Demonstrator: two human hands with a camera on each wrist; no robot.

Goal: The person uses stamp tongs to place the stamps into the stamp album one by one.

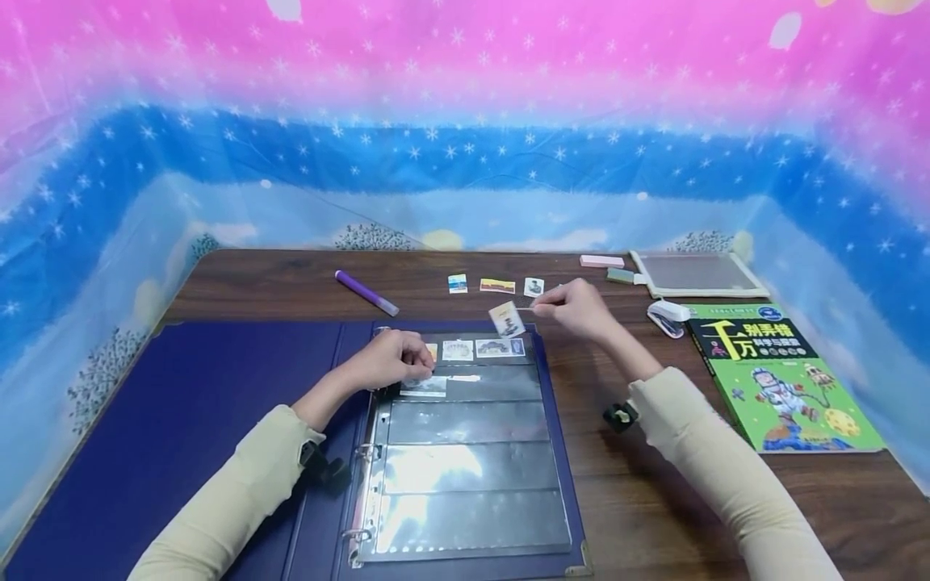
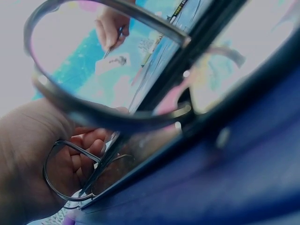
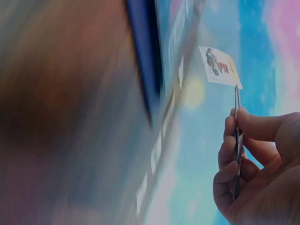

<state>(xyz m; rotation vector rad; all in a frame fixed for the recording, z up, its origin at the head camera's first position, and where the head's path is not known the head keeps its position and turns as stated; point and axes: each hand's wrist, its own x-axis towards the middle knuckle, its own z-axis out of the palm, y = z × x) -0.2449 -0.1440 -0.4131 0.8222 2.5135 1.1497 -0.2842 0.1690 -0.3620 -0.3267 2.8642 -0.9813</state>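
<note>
My right hand [image 1: 577, 309] grips a pair of tweezers [image 3: 237, 140], whose tips pinch one corner of a stamp [image 1: 506, 320]. The stamp hangs tilted in the air past the top edge of the stamp album page [image 1: 465, 424]. Over the page's upper left part my left hand [image 1: 395, 357] has bent fingers [image 2: 89, 145] at the second pocket strip; whether they pinch it is hidden. Several stamps [image 1: 458, 350] fill the top row, the leftmost partly covered by that hand. Beneath its fingertips, a greyish stamp [image 1: 423, 386] sits in the second row.
Three loose stamps [image 1: 497, 286] lie beyond the album, with a purple marker [image 1: 366, 292] to their left. The album's blue cover [image 1: 182, 420] spreads left; metal rings [image 1: 358, 534] stand along the page. At right are a green book [image 1: 792, 387], a stapler-like object [image 1: 668, 317] and a framed board [image 1: 697, 274].
</note>
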